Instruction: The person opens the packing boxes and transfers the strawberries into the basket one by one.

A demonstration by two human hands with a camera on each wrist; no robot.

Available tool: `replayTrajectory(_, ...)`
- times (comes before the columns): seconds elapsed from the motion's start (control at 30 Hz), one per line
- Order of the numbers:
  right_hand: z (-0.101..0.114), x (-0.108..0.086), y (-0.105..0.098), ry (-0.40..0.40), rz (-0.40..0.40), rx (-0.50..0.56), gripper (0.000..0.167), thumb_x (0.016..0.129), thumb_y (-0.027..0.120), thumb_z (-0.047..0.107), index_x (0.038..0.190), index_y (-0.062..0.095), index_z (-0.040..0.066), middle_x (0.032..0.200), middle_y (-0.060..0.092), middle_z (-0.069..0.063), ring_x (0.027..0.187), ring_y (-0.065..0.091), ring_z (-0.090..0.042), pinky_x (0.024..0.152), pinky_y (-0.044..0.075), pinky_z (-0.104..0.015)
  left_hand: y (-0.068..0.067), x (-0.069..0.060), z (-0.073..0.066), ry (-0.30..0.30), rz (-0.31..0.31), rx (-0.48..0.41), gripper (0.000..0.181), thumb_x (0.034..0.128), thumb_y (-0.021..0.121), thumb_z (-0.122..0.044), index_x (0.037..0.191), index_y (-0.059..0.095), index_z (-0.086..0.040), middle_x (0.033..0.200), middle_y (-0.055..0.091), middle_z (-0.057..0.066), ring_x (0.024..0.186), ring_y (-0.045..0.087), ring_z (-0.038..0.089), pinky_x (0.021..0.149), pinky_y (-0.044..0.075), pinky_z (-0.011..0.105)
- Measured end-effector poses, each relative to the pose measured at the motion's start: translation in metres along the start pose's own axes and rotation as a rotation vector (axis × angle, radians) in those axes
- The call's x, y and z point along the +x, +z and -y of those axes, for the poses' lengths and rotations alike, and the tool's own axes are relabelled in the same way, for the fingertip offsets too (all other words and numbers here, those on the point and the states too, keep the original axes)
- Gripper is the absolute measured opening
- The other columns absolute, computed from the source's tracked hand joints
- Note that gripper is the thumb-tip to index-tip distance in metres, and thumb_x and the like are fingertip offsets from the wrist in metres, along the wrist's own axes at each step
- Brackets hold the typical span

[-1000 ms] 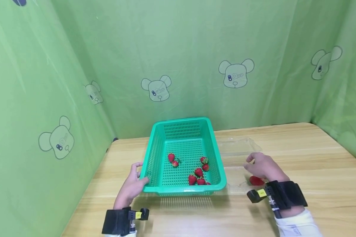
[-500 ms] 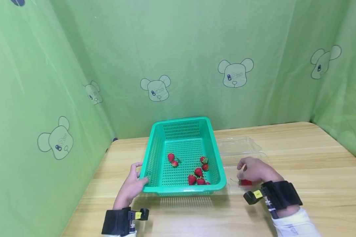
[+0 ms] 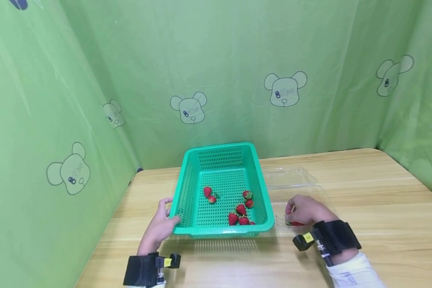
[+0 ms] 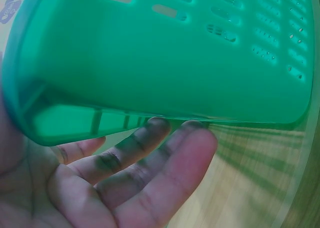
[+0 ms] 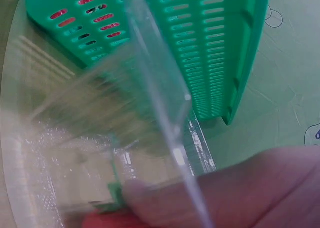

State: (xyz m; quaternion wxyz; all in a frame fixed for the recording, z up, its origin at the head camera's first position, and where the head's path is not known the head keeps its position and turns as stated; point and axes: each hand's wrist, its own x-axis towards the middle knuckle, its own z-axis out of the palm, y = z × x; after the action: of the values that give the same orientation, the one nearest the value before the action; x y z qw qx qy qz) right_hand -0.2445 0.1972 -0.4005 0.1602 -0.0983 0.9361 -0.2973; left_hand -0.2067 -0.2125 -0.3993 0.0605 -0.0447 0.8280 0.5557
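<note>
A green perforated plastic basket [image 3: 224, 229] holds several red strawberries [image 3: 241, 209] on its floor. My left hand [image 3: 160, 226] grips its near-left corner, thumb over the rim; in the left wrist view, fingers [image 4: 187, 163] reach along the outside of the wall. Right of the basket lies a clear plastic container [image 3: 288, 177]. Low over this container's near part, my right hand [image 3: 309, 210] pinches a strawberry [image 3: 295, 223], whose green leaves and stem point left. In the right wrist view, the strawberry [image 5: 112, 220] is partly cut off at the bottom edge, behind a transparent plastic wall.
A wooden table [image 3: 374, 192] carries everything. Green curtains [image 3: 230, 80] printed with bear heads stand behind it and at both sides. The clear container's edges are faint and blur into the table; it touches or nearly touches the basket's right side.
My right hand has moved left and slightly down toward the basket, bringing the strawberry along with it. The left hand and the basket have stayed in place.
</note>
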Motion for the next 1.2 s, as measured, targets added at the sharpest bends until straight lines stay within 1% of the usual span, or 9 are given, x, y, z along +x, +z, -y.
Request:
replayTrajectory(0.1, 0.0001, 0.0008, 0.0, -0.001, -0.019, -0.002, 0.007, 0.08, 0.068, 0.008, 0.085, 0.065, 0.007, 0.076, 0.058, -0.005, 0.068, 0.054, -0.021, 0.057, 0.044, -0.032, -0.0001, -0.001, -0.0006, 0.002, -0.001, -0.002, 0.063, 0.09, 0.052, -0.001, 0.145, 0.024, -0.01, 0.135, 0.046, 0.03, 0.108, 0.058, 0.035, 0.08, 0.05, 0.04)
replayTrajectory(0.23, -0.0005, 0.0027, -0.0009, 0.004, -0.049, -0.01, 0.008, 0.083, 0.066, 0.009, 0.09, 0.066, 0.005, 0.084, 0.061, -0.009, 0.071, 0.055, -0.022, 0.057, 0.046, -0.032, -0.0007, -0.002, -0.0008, 0.014, 0.003, -0.002, 0.063, 0.0896, 0.052, 0.0, 0.145, 0.023, -0.009, 0.134, 0.046, 0.031, 0.107, 0.058, 0.035, 0.079, 0.05, 0.041)
replayTrajectory(0.37, -0.0005, 0.0051, -0.0026, 0.003, -0.059, -0.035, 0.014, 0.089, 0.062, 0.011, 0.099, 0.067, 0.002, 0.093, 0.063, -0.015, 0.076, 0.057, -0.024, 0.06, 0.047, -0.034, -0.0005, -0.0013, -0.0004, 0.011, -0.001, -0.002, 0.063, 0.0896, 0.052, -0.001, 0.145, 0.024, -0.01, 0.135, 0.046, 0.03, 0.108, 0.058, 0.036, 0.08, 0.05, 0.041)
replayTrajectory(0.53, 0.001, 0.0065, -0.0042, -0.008, -0.061, -0.049, 0.021, 0.092, 0.057, 0.009, 0.107, 0.068, 0.0, 0.101, 0.064, -0.022, 0.083, 0.058, -0.027, 0.066, 0.05, -0.037, -0.0001, 0.0003, 0.0002, -0.001, -0.002, -0.001, 0.063, 0.0899, 0.052, -0.001, 0.145, 0.024, -0.011, 0.135, 0.047, 0.029, 0.109, 0.057, 0.036, 0.08, 0.049, 0.041)
replayTrajectory(0.77, 0.001, 0.0047, -0.0043, -0.025, -0.104, 0.012, 0.018, 0.084, 0.057, 0.0, 0.1, 0.066, -0.004, 0.093, 0.064, -0.015, 0.076, 0.056, -0.024, 0.062, 0.047, -0.035, -0.0006, 0.0005, 0.0012, 0.003, 0.002, 0.002, 0.063, 0.0896, 0.052, -0.001, 0.145, 0.024, -0.01, 0.134, 0.047, 0.03, 0.108, 0.058, 0.035, 0.079, 0.05, 0.04)
replayTrajectory(0.9, 0.0003, 0.0043, -0.0027, -0.037, -0.047, 0.008, 0.021, 0.081, 0.068, 0.005, 0.101, 0.065, 0.0, 0.089, 0.064, -0.011, 0.073, 0.058, -0.022, 0.061, 0.048, -0.035, 0.0001, 0.0004, 0.0007, 0.004, 0.0, -0.001, 0.062, 0.0898, 0.052, -0.001, 0.145, 0.024, -0.01, 0.134, 0.047, 0.029, 0.108, 0.058, 0.035, 0.079, 0.05, 0.04)
replayTrajectory(1.03, 0.0012, 0.0035, 0.0007, -0.03, 0.007, 0.013, 0.03, 0.07, 0.077, 0.004, 0.097, 0.065, 0.005, 0.083, 0.062, -0.006, 0.071, 0.056, -0.021, 0.061, 0.046, -0.034, 0.0005, 0.0003, 0.0005, 0.005, -0.002, 0.0, 0.062, 0.09, 0.052, -0.001, 0.145, 0.024, -0.011, 0.135, 0.047, 0.03, 0.11, 0.057, 0.036, 0.08, 0.05, 0.041)
replayTrajectory(1.13, 0.0016, 0.0031, 0.0028, -0.025, 0.011, 0.007, 0.032, 0.065, 0.078, 0.001, 0.093, 0.065, 0.007, 0.08, 0.06, -0.005, 0.071, 0.055, -0.022, 0.06, 0.046, -0.034, 0.0002, -0.0002, 0.0002, 0.008, -0.002, 0.0, 0.062, 0.0901, 0.052, -0.001, 0.145, 0.024, -0.01, 0.134, 0.047, 0.03, 0.109, 0.057, 0.036, 0.08, 0.05, 0.041)
replayTrajectory(1.2, 0.0021, 0.0029, 0.0031, -0.029, -0.004, -0.005, 0.03, 0.066, 0.078, 0.002, 0.092, 0.064, 0.007, 0.079, 0.059, -0.005, 0.071, 0.055, -0.021, 0.06, 0.046, -0.033, -0.0004, -0.0008, -0.0007, 0.011, 0.001, -0.002, 0.063, 0.0902, 0.052, 0.0, 0.145, 0.024, -0.01, 0.134, 0.047, 0.03, 0.108, 0.058, 0.036, 0.079, 0.05, 0.041)
